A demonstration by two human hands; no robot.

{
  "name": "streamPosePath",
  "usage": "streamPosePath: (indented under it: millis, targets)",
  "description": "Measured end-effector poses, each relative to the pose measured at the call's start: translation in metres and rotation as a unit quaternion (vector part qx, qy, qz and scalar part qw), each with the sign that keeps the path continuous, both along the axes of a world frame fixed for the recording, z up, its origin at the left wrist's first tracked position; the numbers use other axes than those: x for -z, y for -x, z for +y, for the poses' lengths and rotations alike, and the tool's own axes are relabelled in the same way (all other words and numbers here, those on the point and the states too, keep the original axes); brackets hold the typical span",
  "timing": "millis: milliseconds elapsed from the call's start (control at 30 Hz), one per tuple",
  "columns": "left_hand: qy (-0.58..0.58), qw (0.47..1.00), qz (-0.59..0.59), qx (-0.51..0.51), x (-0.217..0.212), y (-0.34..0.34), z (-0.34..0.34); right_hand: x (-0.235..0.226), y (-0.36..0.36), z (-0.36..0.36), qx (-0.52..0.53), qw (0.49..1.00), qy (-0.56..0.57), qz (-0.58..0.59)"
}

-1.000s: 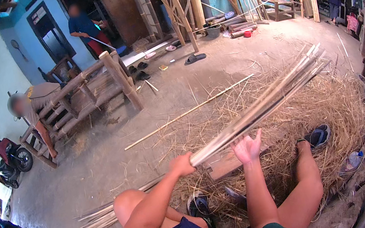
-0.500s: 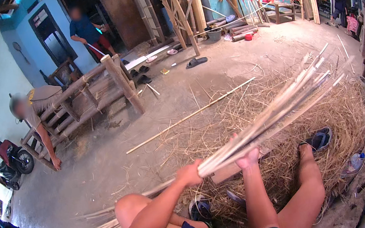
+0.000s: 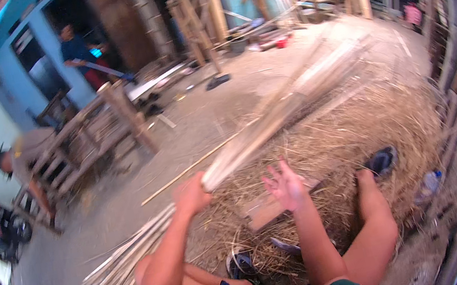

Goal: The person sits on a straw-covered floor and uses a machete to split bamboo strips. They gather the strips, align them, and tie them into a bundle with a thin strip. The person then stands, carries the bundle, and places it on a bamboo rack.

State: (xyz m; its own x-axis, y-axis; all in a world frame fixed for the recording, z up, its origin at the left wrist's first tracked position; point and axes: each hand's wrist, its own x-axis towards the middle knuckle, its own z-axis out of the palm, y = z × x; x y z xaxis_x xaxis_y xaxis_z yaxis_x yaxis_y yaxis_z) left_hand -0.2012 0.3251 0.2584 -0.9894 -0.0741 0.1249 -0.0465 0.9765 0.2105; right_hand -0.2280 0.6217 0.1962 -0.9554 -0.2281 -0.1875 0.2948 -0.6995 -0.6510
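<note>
One bundle of long pale strips (image 3: 265, 127) slants up and to the right from the left hand (image 3: 192, 194), whose fingers are clenched around it. More lengths of the bundle run out from under that fist toward the lower left, passing over the left knee and fanning into loose ends above the floor (image 3: 194, 115). The upper ends also splay apart, and they are blurred.

The right hand (image 3: 285, 186) is released, palm turned up and fingers spread. It sits below the bundle and apart from it, with a gap between its fingertips and the underside of the strips. Just behind this hand is a flat wooden board (image 3: 267, 209), with a pile of shavings (image 3: 357, 115) around it that reaches past the right sandal (image 3: 381, 160).

On the left, a wide stretch of floor separates the bundle from the bamboo bench (image 3: 86, 139), with one thin pole (image 3: 185, 172) lying across it near the fist. Room is tighter on the right, where the shavings come up near a plastic bottle (image 3: 429, 184) and a row of logs (image 3: 456, 165) along the edge.
</note>
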Motion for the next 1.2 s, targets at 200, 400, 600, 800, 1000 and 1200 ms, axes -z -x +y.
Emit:
streamPosePath:
  millis: [200,400,600,800,1000,1200]
  targets:
    - [0.070,0.997,0.009,-0.008,-0.099,0.030,-0.029,0.010,-0.015,0.039,-0.020,0.988,-0.147,0.030]
    - [0.063,0.995,0.011,-0.073,-0.087,0.017,-0.045,0.012,-0.035,0.065,-0.038,0.988,-0.148,0.014]
    - [0.054,0.993,0.037,-0.097,-0.082,0.013,-0.056,0.017,-0.048,0.079,-0.070,0.979,-0.190,-0.020]
    - [0.007,0.997,0.013,-0.071,-0.078,0.010,-0.057,0.023,-0.047,0.068,-0.065,0.977,-0.197,-0.043]
    - [-0.110,0.993,-0.041,0.024,-0.068,0.011,-0.076,0.037,-0.049,0.055,-0.080,0.978,-0.191,-0.007]
    - [-0.119,0.991,-0.035,0.059,-0.063,0.006,-0.073,0.055,-0.046,0.037,-0.083,0.967,-0.238,-0.034]
